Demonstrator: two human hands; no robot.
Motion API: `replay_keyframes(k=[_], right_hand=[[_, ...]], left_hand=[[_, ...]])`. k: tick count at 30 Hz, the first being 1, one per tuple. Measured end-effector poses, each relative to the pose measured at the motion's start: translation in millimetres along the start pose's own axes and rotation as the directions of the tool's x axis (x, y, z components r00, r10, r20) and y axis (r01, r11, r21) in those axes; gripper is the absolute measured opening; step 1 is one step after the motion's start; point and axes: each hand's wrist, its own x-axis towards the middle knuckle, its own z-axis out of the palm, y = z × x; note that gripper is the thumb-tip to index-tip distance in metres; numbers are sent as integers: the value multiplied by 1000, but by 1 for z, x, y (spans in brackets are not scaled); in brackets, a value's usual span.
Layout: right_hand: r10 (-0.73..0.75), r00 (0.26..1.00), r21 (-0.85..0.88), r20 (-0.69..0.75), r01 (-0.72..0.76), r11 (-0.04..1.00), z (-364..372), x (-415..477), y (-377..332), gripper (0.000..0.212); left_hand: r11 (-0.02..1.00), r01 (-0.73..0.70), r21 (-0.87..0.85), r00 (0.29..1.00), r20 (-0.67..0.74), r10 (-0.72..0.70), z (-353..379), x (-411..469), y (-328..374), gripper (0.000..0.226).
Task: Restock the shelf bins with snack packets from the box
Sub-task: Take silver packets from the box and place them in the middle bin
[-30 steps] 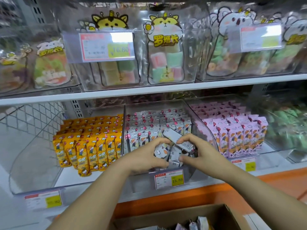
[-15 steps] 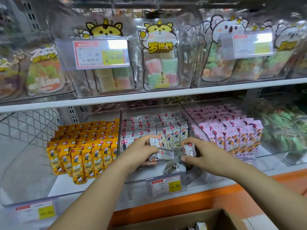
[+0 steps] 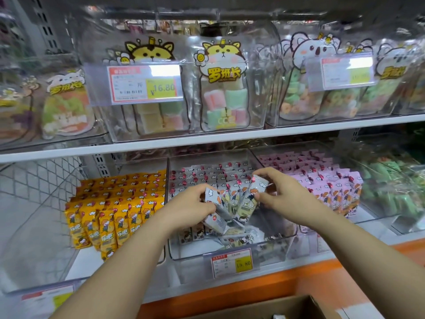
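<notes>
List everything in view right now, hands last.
Grey-white packets: many, rows in middle clear bin, lower shelf.
Held packets: about four, grey-white, fanned above that bin.
Loose packets: several, grey-white, lying at that bin's front.
Yellow packets: many, bin to the left.
Pink packets: many, bin to the right.
Green packets: many, blurred, far-right bin.
Candy bags: several, clear with pastel pieces, upper shelf bins.
Price tags: at least four, red-white-yellow, on bin fronts.
Cardboard box: one, brown, bottom edge.
Left hand: grips the fan's left side.
Right hand: pinches its right side.
</notes>
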Motion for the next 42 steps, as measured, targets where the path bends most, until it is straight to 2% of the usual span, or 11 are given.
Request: replay_keyframes(k=[4,8,15,16,18,21,25,28,30,37,42], right_hand=[[-20,1000,-9,2,20,1000,7,14,-2,38],[-61,987,-6,148,63,998,15,28,-7,32],[-55,973,-37,224,65,997,24,44,-6,42],[-58,973,-34,224,68,997,24,45,-5,44],[-72,974,-5,213,74,997,27,46,0,46],[-63,982,27,176,59,998,32,48,8,49],[-67,992,-40,111,72,997,37,50,14,52],[-74,995,-38,66,77,996,38,50,17,55],[-78,996,-51,50,80,995,38,50,17,54],[-54,989,-65,137,63,996,40,55,20,49],[33,992,-78,126,-23,997,47,52,23,35]], left_hand=[[1000,10,-9,999,48,-10,-8,8,5,27],[998,-19,62,994,110,12,-11,26,13,23],[978,-27,207,989,147,-4,-11,53,22,26],[984,-19,176,989,145,-7,-10,57,20,29],[999,38,-2,987,154,-37,-7,60,18,35],[976,95,-197,986,151,-66,0,63,16,36],[873,185,-451,971,221,-91,6,63,14,54],[808,210,-551,953,300,-43,6,60,12,62],[790,198,-581,955,296,-21,6,60,9,61],[862,32,-506,984,169,62,15,58,-1,45],[969,-86,-230,993,54,101,18,56,-7,32]])
